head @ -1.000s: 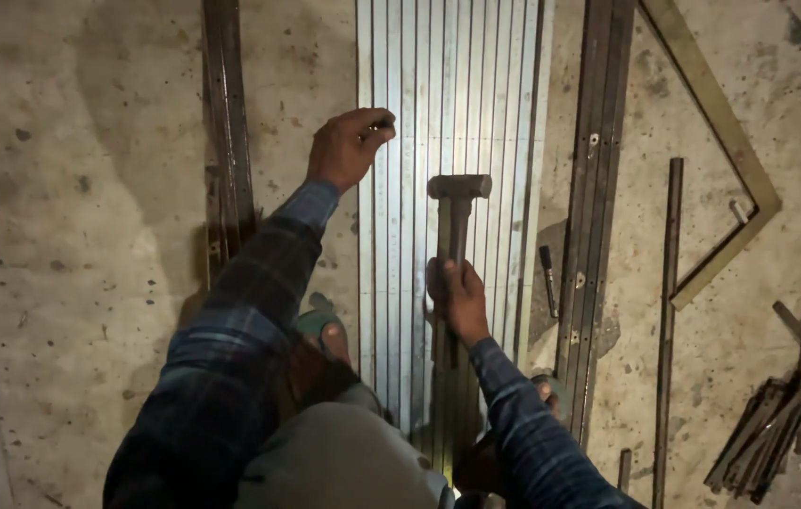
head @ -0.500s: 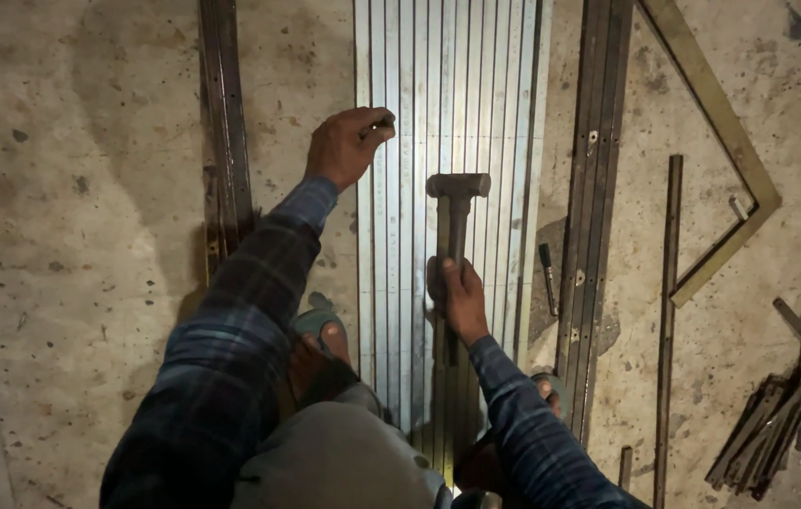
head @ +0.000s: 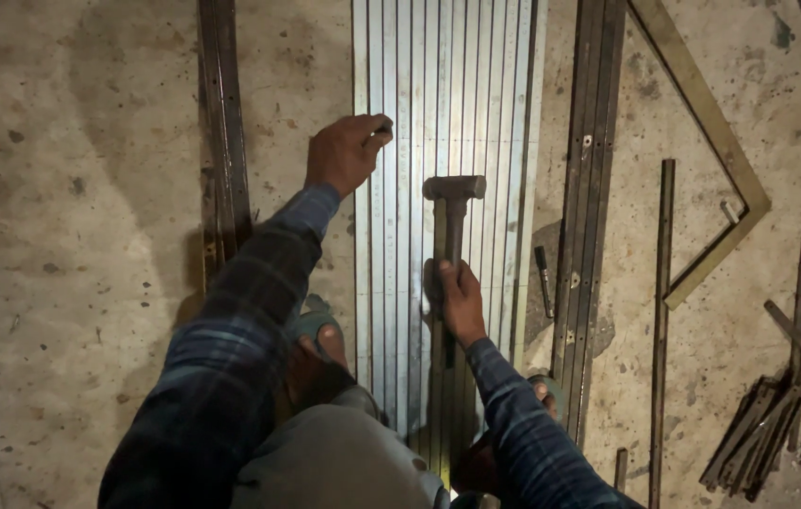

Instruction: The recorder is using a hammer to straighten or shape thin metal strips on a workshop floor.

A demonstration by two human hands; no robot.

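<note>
right hand [head: 459, 300] grips hammer [head: 452, 212]; left hand [head: 346, 151] on metal strips [head: 485, 113].

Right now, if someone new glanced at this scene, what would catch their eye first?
First, the hammer, gripped by the right hand, its head resting on the pale ribbed metal strips running up the middle of the floor. Next, the left hand pressing on the strips' left edge. To the right lie an angle frame and a pile of short rods.
</note>
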